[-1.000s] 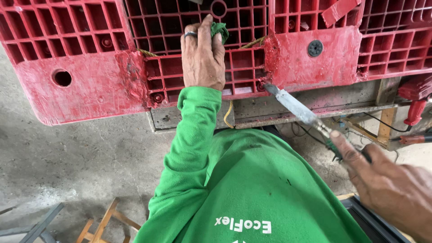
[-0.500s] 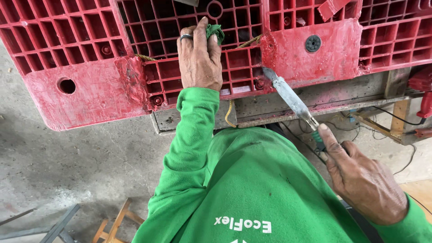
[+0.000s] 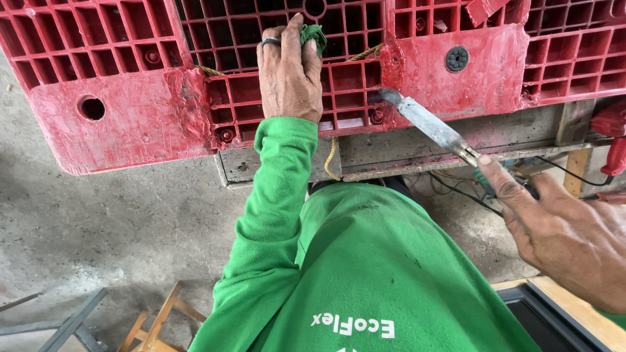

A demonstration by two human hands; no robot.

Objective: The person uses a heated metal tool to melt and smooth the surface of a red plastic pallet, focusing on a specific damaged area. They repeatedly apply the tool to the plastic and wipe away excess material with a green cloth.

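Head camera view, looking down: a red plastic pallet [image 3: 124, 117] with a grid of square cells spans the upper part of the frame, resting on a grey metal frame [image 3: 417, 146] that runs along its lower edge at centre and right. Left hand [image 3: 290, 72], at upper centre, is pressed flat against the pallet grid with the fingers extended upward and held together; a dark ring sits on one finger, and a small piece of green cloth [image 3: 314, 36] is pinched between the fingertips and the grid. The green sleeve [image 3: 274, 215] of the left arm runs from the wrist down to the lower centre of the frame, where it joins the green shirt [image 3: 391, 274], which carries white lettering. Right hand [image 3: 567, 238], at the right edge of the frame, is closed around the handle of a flat metal blade tool [image 3: 430, 127], with the thumb lying along the top of the handle. The blade extends up and to the left from the hand; its tip touches the pallet at the edge of the grid section, just right of the left hand. A yellow cord [image 3: 332, 160] hangs below the pallet edge at centre, and a similar strand lies along the grid to the left of the hand. A red-handled tool [image 3: 613, 156] lies at the far right, with dark cables [image 3: 456, 186] beneath the frame. Grey concrete floor [image 3: 111, 221] fills the left side; a wooden stand [image 3: 160, 319] and metal bars [image 3: 65, 322] occupy the lower left corner.
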